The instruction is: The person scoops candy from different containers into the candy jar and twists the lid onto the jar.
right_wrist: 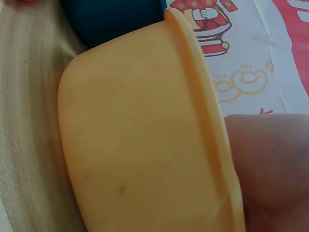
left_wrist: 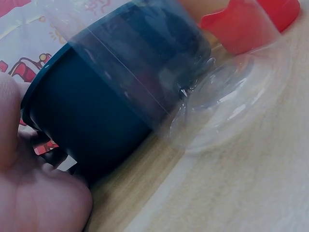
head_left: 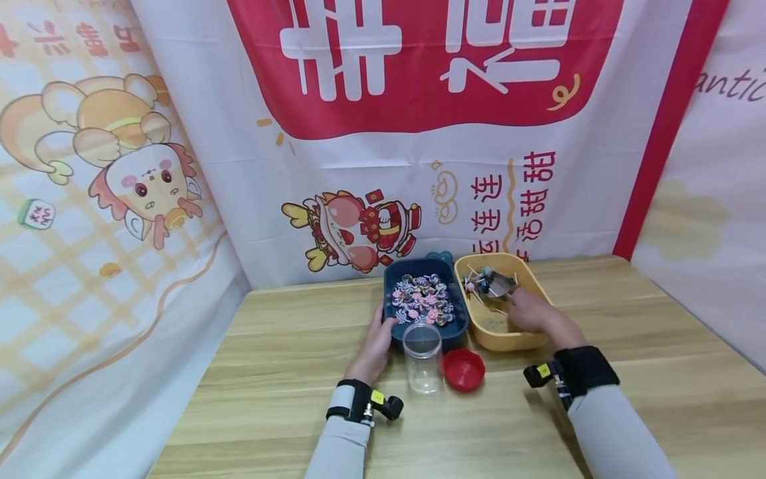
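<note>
My left hand (head_left: 376, 339) grips the near left side of a dark blue plastic basin (head_left: 457, 332), thumb at its rim and fingers outside. Many small lollipops (head_left: 423, 299) with pink, white and striped heads lie in it. My right hand (head_left: 529, 309) reaches into a yellow plastic basin (head_left: 503, 342) and holds what looks like a greyish see-through scoop (head_left: 501, 286), its handle covered by the hand. Lollipops with white sticks (head_left: 475, 283) lie beside that piece. In the right wrist view the yellow basin's wall (right_wrist: 140, 130) hides my fingers.
A clear plastic jar (head_left: 423, 369), lidless, stands upright before the blue basin. Right of it lies a red scalloped lid or bowl (head_left: 463, 370). A teal shape (head_left: 440, 256) shows behind the blue basin. Printed cloth (head_left: 371, 166) hangs behind the wooden table (head_left: 287, 372).
</note>
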`<state>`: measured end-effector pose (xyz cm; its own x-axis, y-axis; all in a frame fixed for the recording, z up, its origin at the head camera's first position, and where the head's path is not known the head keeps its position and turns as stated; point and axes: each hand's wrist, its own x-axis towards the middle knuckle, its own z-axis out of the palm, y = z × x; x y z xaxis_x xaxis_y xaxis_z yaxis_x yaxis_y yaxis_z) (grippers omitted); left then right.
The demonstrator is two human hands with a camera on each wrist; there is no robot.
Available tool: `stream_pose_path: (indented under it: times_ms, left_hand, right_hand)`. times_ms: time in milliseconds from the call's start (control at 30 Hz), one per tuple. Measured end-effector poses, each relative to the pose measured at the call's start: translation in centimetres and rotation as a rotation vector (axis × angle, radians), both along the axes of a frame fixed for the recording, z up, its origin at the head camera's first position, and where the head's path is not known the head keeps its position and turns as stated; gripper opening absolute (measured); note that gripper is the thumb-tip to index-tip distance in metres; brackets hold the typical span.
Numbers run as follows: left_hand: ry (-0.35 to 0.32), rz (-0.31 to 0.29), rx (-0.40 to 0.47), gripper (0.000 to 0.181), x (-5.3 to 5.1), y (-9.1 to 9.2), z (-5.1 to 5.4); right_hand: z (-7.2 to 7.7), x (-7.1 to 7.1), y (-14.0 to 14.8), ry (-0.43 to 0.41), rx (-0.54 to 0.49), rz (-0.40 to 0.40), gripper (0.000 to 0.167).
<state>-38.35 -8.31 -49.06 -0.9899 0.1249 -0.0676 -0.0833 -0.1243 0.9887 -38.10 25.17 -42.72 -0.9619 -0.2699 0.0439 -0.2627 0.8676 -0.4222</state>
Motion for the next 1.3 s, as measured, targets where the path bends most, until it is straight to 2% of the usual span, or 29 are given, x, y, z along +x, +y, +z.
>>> stream_pose_path:
  times_ms: [167, 400, 500, 567, 733, 833, 1000, 1167, 1300]
  left_hand:
    - [0.001, -0.003, -0.002, 0.064, 0.0, 0.0, 0.2]
    - [0.012, -0.014, 0.014, 0.066, 0.1, -0.2, -0.1]
    - [0.022, -0.016, 0.02, 0.066, 0.1, -0.2, -0.2]
    - [0.018, -0.014, 0.021, 0.066, 0.1, -0.2, -0.2]
    - [0.009, -0.007, 0.021, 0.066, 0.0, -0.2, -0.1]
    - [0.02, -0.005, 0.023, 0.066, -0.2, -0.2, -0.1]
    - [0.021, -0.009, 0.025, 0.067, 0.0, -0.2, -0.1]
    - [0.007, -0.025, 0.022, 0.067, 0.3, -0.1, 0.3]
    - [-0.009, -0.019, 0.027, 0.066, 0.4, -0.2, 0.2]
  right_hand:
    - [0.3, 0.0, 0.1, -0.031, -0.114, 0.04, 0.024]
    - [1.1, 0.7, 0.6, -0.265, -0.333, -0.006, 0.027]
    - [2.0, 1.2, 0.8, -0.292, -0.358, -0.005, 0.028]
    - [2.9, 1.6, 0.8, -0.282, -0.373, 0.014, 0.027]
    - [5.7, 3.3, 0.6, -0.193, -0.377, 0.074, 0.025]
    - [7.7, 4.7, 0.5, -0.141, -0.359, 0.102, 0.027]
    - [10.4, 7.1, 0.3, -0.069, -0.345, 0.197, 0.024]
    - [12.0, 8.9, 0.2, -0.011, -0.342, 0.332, 0.016]
    - [12.4, 9.5, 0.1, -0.041, -0.305, 0.418, 0.017]
